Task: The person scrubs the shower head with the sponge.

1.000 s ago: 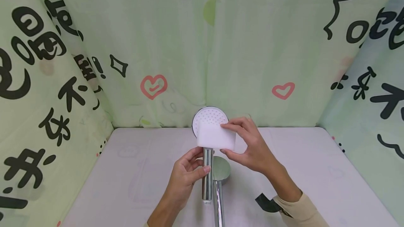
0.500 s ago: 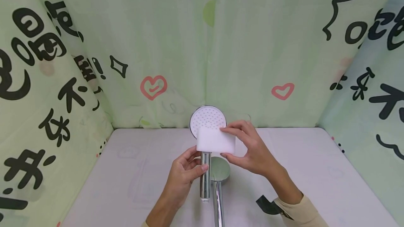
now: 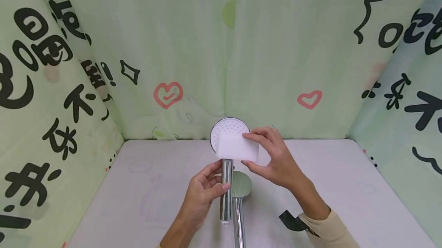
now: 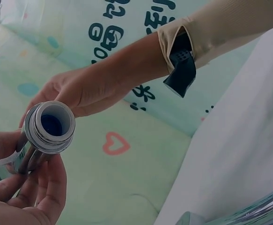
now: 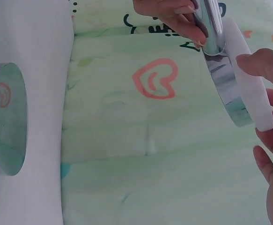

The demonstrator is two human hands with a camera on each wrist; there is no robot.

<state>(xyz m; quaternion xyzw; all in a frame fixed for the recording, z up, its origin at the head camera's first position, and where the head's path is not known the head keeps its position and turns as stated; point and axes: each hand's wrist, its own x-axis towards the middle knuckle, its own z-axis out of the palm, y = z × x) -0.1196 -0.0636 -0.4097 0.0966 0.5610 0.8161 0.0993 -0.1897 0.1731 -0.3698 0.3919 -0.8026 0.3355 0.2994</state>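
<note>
In the head view, my left hand (image 3: 203, 194) grips the chrome handle of a shower head (image 3: 226, 186), held upright with its round white nozzle face towards me. My right hand (image 3: 276, 160) pinches a white block-shaped sponge (image 3: 238, 148) between thumb and fingers. The sponge lies across the lower part of the nozzle face and hides it. In the left wrist view, the threaded end of the handle (image 4: 54, 124) points at the camera. From the right wrist view, the sponge (image 5: 251, 84) is seen edge-on, flat along the shower head's face.
A second chrome object with a round, mirror-like head (image 3: 241, 184) and a slim stem stands just behind the handle, at the front middle. Below lies a white tabletop (image 3: 165, 179). Green printed curtains (image 3: 193, 48) enclose the back and sides.
The sponge went a little down the nozzle face, then back up. The shower head shifted slightly left and returned. Both hands kept their hold.
</note>
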